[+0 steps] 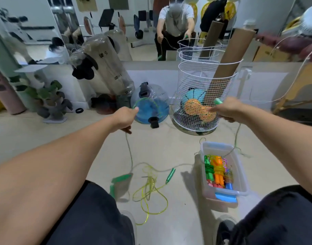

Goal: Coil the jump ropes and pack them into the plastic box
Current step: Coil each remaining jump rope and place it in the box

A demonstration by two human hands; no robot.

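Head view: left hand [124,117] pinched a green rope loop [146,107] mid-frame; right hand [227,107] gripped a green handle [218,101]. Slack trailed over the plastic box [241,174] lower right, likely to snag its rim or tangle with the yellow rope [149,191] on the floor.

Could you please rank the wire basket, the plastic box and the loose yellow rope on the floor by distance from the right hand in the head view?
From the right hand:
1. Wire basket, just left.
2. Plastic box, below.
3. Yellow rope, lower left.
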